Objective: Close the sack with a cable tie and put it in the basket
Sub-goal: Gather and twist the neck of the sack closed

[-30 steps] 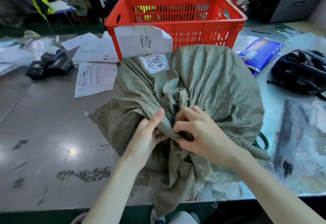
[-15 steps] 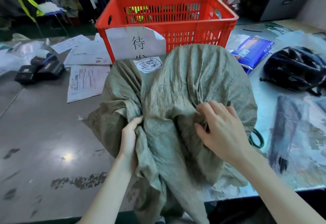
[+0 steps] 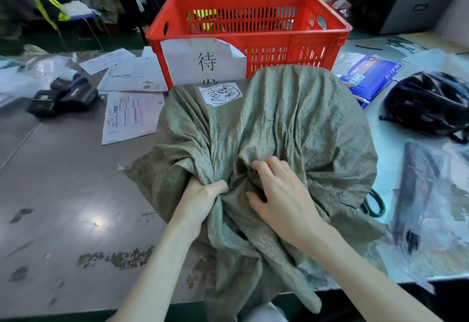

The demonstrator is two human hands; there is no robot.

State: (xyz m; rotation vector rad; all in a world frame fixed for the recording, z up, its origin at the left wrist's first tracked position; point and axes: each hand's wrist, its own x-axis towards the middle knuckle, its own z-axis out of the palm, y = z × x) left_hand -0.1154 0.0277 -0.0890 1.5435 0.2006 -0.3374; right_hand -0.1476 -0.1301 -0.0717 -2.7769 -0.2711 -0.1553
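A bulky grey-green woven sack [image 3: 299, 118] with a white hand-marked label lies on the table, its loose mouth hanging over the near edge. My left hand [image 3: 200, 194] is fisted around a gathered bunch of the sack's cloth at its neck. My right hand [image 3: 279, 194] presses on the cloth just to the right, fingers curled into the folds. Behind the sack stands the red slatted plastic basket [image 3: 327, 32] with a paper sign on its front. No cable tie shows near my hands.
Papers [image 3: 130, 116] and black devices [image 3: 63, 97] lie at the left of the grey table [image 3: 63, 182]. A blue packet [image 3: 368, 75], a black helmet [image 3: 429, 103] and a green loop [image 3: 373, 202] lie at the right. Clear plastic covers the right end.
My left hand has closed around the gathered neck of the sack, bunching it tighter. My right hand has moved left and down, closer to the left hand.
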